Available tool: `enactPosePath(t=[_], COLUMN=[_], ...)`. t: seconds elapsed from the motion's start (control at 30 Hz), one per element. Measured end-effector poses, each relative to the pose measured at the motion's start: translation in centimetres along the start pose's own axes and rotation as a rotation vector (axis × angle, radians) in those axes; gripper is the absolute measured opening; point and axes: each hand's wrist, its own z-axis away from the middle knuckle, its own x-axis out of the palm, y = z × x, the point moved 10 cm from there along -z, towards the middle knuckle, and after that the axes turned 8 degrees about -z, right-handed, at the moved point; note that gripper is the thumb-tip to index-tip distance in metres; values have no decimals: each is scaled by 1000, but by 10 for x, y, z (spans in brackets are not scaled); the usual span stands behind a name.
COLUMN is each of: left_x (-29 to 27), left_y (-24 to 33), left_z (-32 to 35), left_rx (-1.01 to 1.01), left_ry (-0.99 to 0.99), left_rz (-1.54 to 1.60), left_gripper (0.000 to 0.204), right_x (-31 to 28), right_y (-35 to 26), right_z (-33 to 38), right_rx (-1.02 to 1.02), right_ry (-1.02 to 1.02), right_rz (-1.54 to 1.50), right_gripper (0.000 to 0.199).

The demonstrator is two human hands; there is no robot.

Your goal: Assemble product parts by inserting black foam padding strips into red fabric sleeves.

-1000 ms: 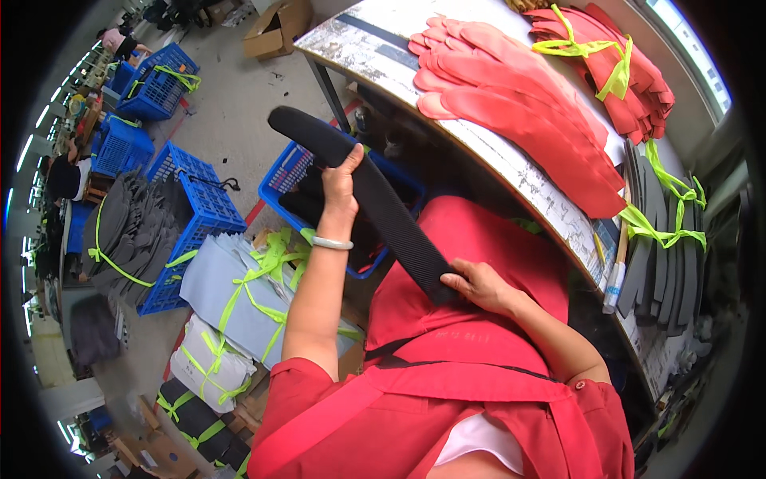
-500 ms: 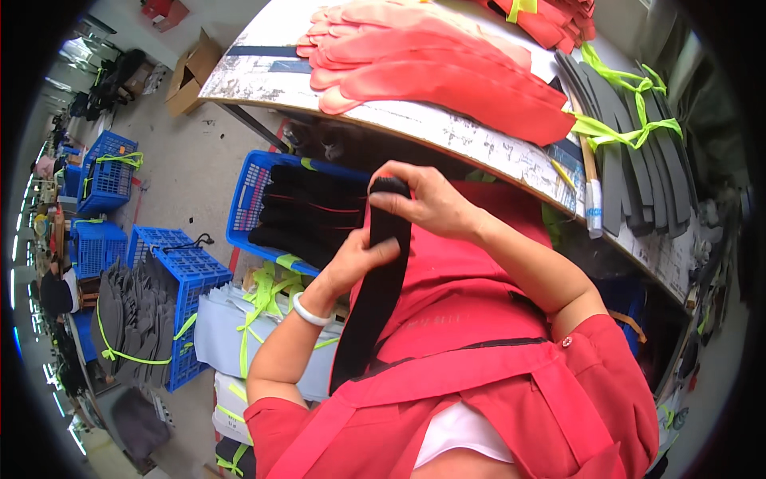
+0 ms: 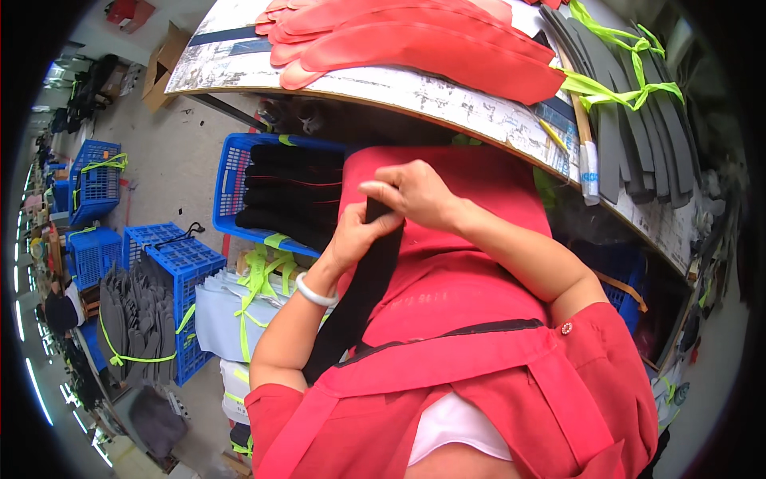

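A long black fabric strip (image 3: 357,299) hangs down in front of my red apron (image 3: 447,279), its lower end beside the apron's waist edge. My left hand (image 3: 357,233), below a white bracelet (image 3: 316,290), is closed round the strip near its upper end. Right against it, my right hand (image 3: 420,194) is closed, thumb and fingers pinched together at the strip's top. That top end is mostly hidden between the two hands.
A worktable (image 3: 207,78) ahead carries red fabric pieces (image 3: 415,52) and a tied bundle of dark grey strips (image 3: 630,112). Left of me stand a blue crate (image 3: 231,180) of black pieces, a tied light-blue stack (image 3: 223,315) and another blue crate (image 3: 191,275) beside grey pieces.
The folded-over end of the strip no longer shows above my right fingers. My left hand has risen to meet the right, and the strip's lower part has swung left.
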Motion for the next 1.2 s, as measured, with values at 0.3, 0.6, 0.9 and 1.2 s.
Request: enactPosePath(t=[0.3,0.6,0.9,1.2], left_x=[6,7,10,24], left_y=[10,3,0,5], left_z=[-12,-19,-15,-32], left_rx=[94,23,-159,-118], left_ry=[89,66,-14,-56], left_rz=[-149,-201,82,-3], left_gripper=[16,16,20,15], right_x=[-10,-17,-44,-35], right_y=[8,37,51,57], right_z=[17,19,22,31], right_rx=[-65,132,405,299], right_ry=[64,4,59,37], right_rz=[77,-146,-454,-327], right_gripper=[17,30,38,34])
